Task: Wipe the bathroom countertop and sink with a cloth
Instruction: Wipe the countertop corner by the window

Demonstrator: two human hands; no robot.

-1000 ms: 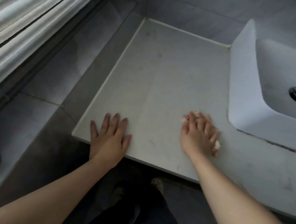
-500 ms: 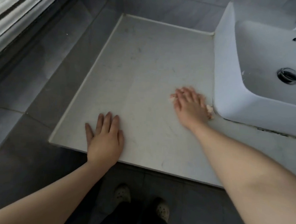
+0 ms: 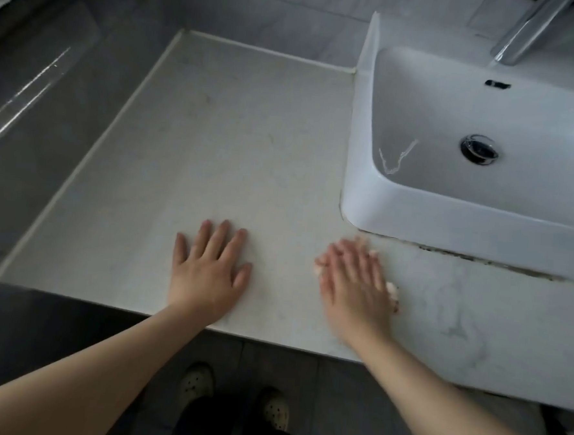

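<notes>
A pale stone countertop [image 3: 229, 146] runs from the left wall to a white vessel sink [image 3: 358, 188] at the right. My left hand [image 3: 210, 269] lies flat on the counter near its front edge, fingers straight and spread. My right hand [image 3: 355, 282] presses flat on a small light cloth [image 3: 392, 289], just in front of the sink's front left corner. Only bits of the cloth show past the hand's edges. The right hand is blurred.
A chrome faucet [image 3: 525, 33] stands over the sink basin, whose drain [image 3: 479, 150] is dark. Grey tiled walls bound the counter at the left and back. Dark grime lines the sink's base [image 3: 478, 259]. My feet in pale shoes [image 3: 198, 383] stand below the counter edge.
My right hand with the cloth has slid back toward me along the counter, away from the sink's side. My left hand stays flat near the front edge. The view has shifted right.
</notes>
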